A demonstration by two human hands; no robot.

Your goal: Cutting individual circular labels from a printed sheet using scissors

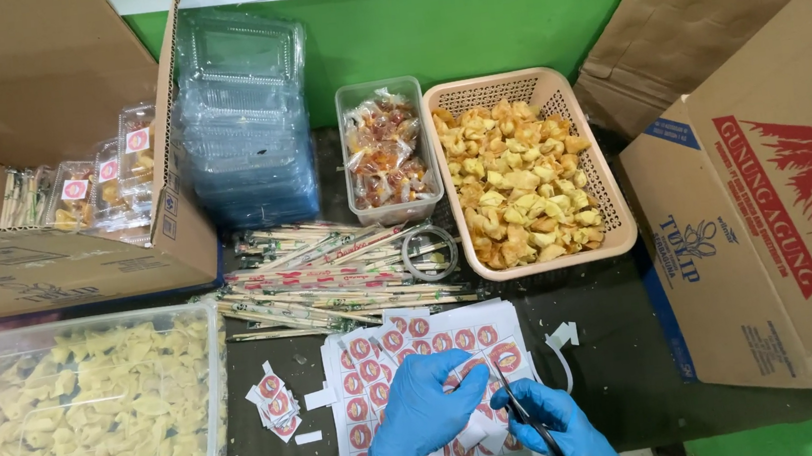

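At the bottom centre of the frame, the left hand in a blue glove (418,416) curls its fingers down onto a white paper sheet printed with rows of round red-and-orange stickers (410,358), pinching a part of that sheet between thumb and fingertips. Just to its right, the right hand in a blue glove (563,431) is closed around a slim pair of dark scissors (523,412), whose blades point up and left and meet the sheet at the spot the left fingers grip. The sheet lies flat on the dark tabletop (619,336), mostly above and beneath the two hands.

Left of the sheet sits a small pile of cut square stickers (275,405), with loose white paper scraps (564,334) scattered beside it and to the right. Above the sheet lies a heap of paper-wrapped chopsticks (330,271) with a clear roll of tape (430,253) resting at its right end. Further up stand a clear rectangular tub of small sauce packets (385,153) and, touching its right side, a beige plastic basket of golden fried dumplings (519,178). A stack of clear plastic clamshell boxes (245,114) stands at upper left centre, beside an open cardboard box holding packed, stickered portions (90,186). A large clear tub of pale uncooked dumplings (84,418) fills the lower left, and a printed brown cardboard carton (776,209) occupies the right edge.
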